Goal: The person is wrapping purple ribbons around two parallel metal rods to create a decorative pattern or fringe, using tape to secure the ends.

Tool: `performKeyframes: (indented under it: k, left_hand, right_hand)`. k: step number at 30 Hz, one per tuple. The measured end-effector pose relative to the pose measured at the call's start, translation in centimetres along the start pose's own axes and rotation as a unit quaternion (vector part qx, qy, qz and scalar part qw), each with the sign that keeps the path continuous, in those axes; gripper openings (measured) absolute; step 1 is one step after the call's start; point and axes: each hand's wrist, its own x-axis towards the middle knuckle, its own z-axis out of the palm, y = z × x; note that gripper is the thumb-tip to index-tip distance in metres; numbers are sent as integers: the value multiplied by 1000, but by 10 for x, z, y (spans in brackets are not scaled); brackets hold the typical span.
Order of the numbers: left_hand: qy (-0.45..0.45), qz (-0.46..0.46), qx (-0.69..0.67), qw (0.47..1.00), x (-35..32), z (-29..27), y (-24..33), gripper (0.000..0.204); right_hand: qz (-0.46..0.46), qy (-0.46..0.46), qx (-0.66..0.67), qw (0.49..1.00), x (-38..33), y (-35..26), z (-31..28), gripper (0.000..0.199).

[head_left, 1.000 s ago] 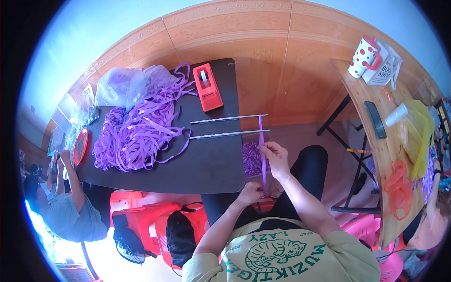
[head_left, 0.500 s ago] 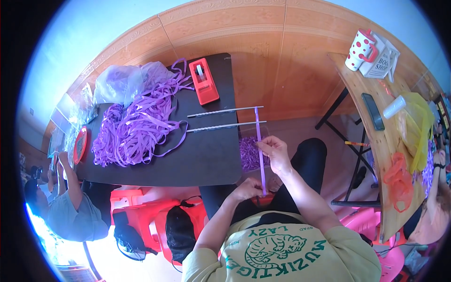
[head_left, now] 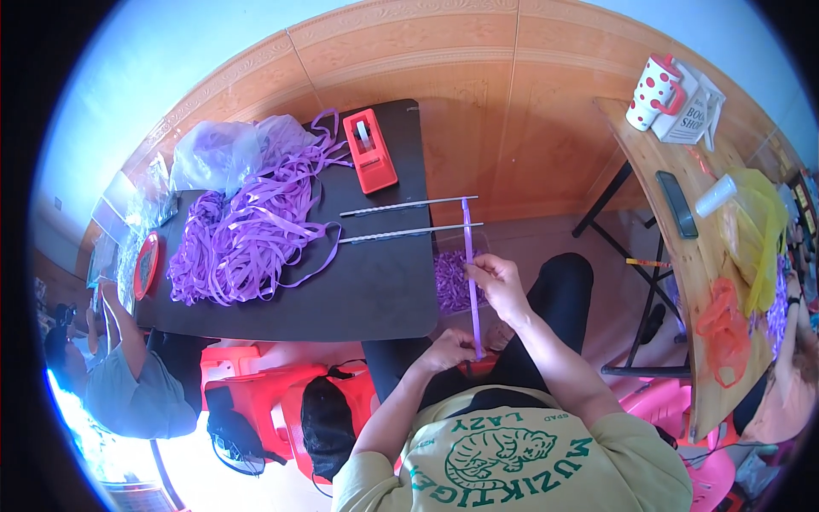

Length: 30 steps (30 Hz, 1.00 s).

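A narrow purple ribbon (head_left: 468, 232) runs from two thin metal rods down toward my lap. The far rod (head_left: 408, 205) and the near rod (head_left: 409, 232) lie side by side, jutting past the black table's right edge, and the ribbon crosses both near their tips. My left hand (head_left: 450, 349) is closed on the ribbon's lower end. Higher up, my right hand (head_left: 502, 286) pinches the ribbon between thumb and fingers. Below the rods, a clear container (head_left: 456, 277) of small purple pieces is partly hidden by the ribbon and my right hand.
On the black table (head_left: 367, 294) lie a heap of purple ribbon (head_left: 256, 243), a red tape dispenser (head_left: 371, 152) and a red dish (head_left: 146, 266). The wooden table (head_left: 682, 183) at right carries a dotted tumbler (head_left: 653, 94) and a phone (head_left: 676, 205). Other people sit at both sides.
My right hand has shifted slightly nearer along the ribbon. My left hand keeps its hold at the lower end, and the rods stay in place.
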Motion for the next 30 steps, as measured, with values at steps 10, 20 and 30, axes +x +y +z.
performKeyframes:
  k: [10,20,30]
  left_hand:
    - [168,55,56,983,-10,16,-10,30]
    - [421,183,97,883,26,30,91,40]
    - [362,189,-224,885,38,30,118,19]
  right_hand:
    - [2,-3,11,1000,-10,-14,11,10]
    - [35,-26,32,999,-29,-18,4,13]
    - [-309,-12,-344,887,-13,-45,-30,17]
